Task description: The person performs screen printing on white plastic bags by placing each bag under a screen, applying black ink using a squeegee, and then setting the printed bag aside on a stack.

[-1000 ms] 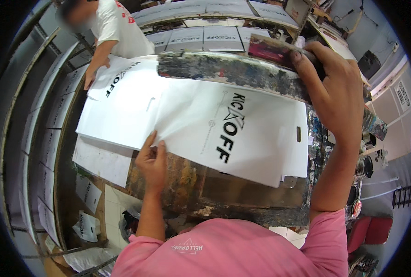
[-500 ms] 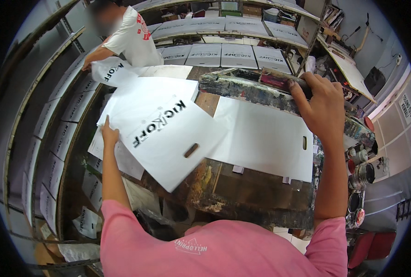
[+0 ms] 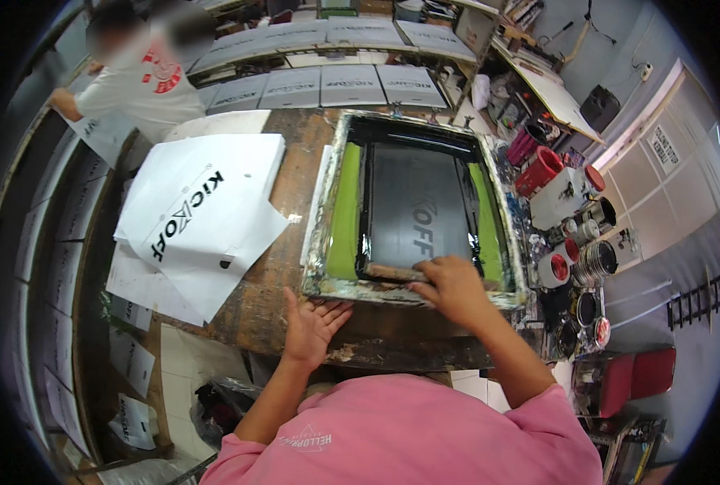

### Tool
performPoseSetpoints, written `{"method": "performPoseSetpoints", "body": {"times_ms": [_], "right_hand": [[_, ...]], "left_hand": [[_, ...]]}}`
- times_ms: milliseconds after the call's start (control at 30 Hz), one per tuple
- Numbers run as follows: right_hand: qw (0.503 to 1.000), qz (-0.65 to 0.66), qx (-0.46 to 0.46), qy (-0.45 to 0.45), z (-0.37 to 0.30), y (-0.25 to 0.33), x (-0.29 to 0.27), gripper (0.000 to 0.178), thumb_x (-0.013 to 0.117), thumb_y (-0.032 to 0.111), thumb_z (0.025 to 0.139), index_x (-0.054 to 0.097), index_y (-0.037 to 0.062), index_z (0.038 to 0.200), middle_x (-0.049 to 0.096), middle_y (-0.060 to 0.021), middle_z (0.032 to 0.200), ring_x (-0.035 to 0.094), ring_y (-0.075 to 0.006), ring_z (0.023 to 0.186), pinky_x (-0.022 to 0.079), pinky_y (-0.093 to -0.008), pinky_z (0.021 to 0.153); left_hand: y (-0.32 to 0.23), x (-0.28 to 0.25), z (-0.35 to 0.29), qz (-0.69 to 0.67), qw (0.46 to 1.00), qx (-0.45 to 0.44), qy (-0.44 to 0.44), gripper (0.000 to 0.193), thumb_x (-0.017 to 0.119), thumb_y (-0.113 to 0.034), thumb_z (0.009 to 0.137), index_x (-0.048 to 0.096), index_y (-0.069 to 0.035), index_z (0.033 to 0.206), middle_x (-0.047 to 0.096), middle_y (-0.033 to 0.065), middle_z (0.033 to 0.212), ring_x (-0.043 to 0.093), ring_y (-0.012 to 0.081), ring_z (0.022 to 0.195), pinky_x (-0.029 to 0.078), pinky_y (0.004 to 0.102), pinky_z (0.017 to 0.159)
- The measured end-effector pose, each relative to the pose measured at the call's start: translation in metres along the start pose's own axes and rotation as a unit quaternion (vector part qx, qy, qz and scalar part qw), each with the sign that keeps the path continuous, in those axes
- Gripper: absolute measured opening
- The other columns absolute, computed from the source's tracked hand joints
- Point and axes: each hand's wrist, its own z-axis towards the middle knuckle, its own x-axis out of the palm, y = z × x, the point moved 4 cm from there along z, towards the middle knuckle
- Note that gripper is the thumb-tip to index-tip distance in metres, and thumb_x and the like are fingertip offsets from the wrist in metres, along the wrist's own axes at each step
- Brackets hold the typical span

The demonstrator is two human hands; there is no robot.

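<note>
A screen-printing frame (image 3: 316, 230) lies flat on the worktable in front of me. Dark ink rings its grey mesh (image 3: 404, 174), with green strips along both sides and dark lettering showing in the middle. At the frame's near end, my right hand (image 3: 454, 293) grips the wooden handle of a squeegee (image 3: 391, 273). My left hand (image 3: 315, 327) is open, palm up and fingers spread, by the frame's near left corner; it holds nothing. Left of the frame, white printed plastic bags (image 3: 243, 149) lie in a loose pile, the top one askew with a handle hole.
A person in a white shirt (image 3: 130, 93) stands at the far left beside racks holding printed bags (image 3: 73, 214). More bags (image 3: 348, 85) lie on shelves behind the table (image 3: 295, 133). Ink tins (image 3: 593, 263) crowd the right side, with a red chair (image 3: 627, 380) below.
The frame has come down flat over the blank bag. My left hand has let go of the printed bag, now on the pile. My right hand has moved onto the squeegee. The other person has moved left.
</note>
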Motion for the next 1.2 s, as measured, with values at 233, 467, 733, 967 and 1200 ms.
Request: {"method": "performPoseSetpoints", "body": {"times_ms": [233,467,733,967,1200], "right_hand": [[1.0,0.0,-0.005,0.001,-0.006,-0.004,0.065,0.044,0.081,0.036,0.086,0.07,0.0081,0.118,0.063,-0.0095,0.099,0.064,-0.0306,0.095,0.057,-0.0443,0.076],[0.995,-0.053,-0.029,-0.08,0.114,-0.08,0.08,0.044,0.082,0.033,0.084,0.069,0.0087,0.119,0.062,-0.0102,0.102,0.063,-0.0316,0.097,0.056,-0.0441,0.077],[0.983,-0.105,-0.029,-0.147,0.268,-0.175,0.078,0.036,0.073,0.045,0.093,0.07,0.0109,0.105,0.066,-0.0114,0.1,0.068,-0.0343,0.1,0.058,-0.0496,0.078],[0.998,-0.032,-0.04,0.038,0.241,-0.155,0.037,0.052,0.06,0.06,0.099,0.071,0.0093,0.104,0.073,-0.0172,0.098,0.07,-0.041,0.097,0.055,-0.0549,0.082],[0.997,0.019,-0.02,0.071,0.035,-0.037,0.023,0.047,0.063,0.055,0.1,0.07,0.0093,0.108,0.069,-0.0187,0.096,0.071,-0.0416,0.09,0.055,-0.0542,0.078]], "left_hand": [[0.028,-0.036,0.016,0.054,0.993,-0.041,-0.098,0.117,0.036,-0.088,0.095,0.03,0.014,0.15,0.052,0.0334,0.143,0.057,0.0439,0.134,0.046,0.0539,0.117],[0.03,-0.037,0.012,0.075,0.987,-0.04,-0.139,0.108,0.028,-0.082,0.101,0.03,0.016,0.145,0.053,0.0362,0.137,0.058,0.0465,0.131,0.047,0.0577,0.115],[0.032,-0.043,0.013,0.108,0.985,-0.041,-0.126,0.113,0.033,-0.085,0.098,0.019,0.01,0.155,0.043,0.0358,0.148,0.055,0.0455,0.134,0.05,0.0579,0.113],[0.032,-0.044,0.016,0.077,0.993,-0.007,-0.088,0.098,0.032,-0.076,0.104,0.028,0.01,0.15,0.05,0.036,0.143,0.056,0.0482,0.134,0.047,0.0595,0.114],[0.039,-0.05,0.021,0.08,0.996,0.026,-0.039,0.102,0.035,-0.08,0.101,0.028,0.008,0.151,0.053,0.0336,0.142,0.058,0.045,0.133,0.048,0.0566,0.115]]}}
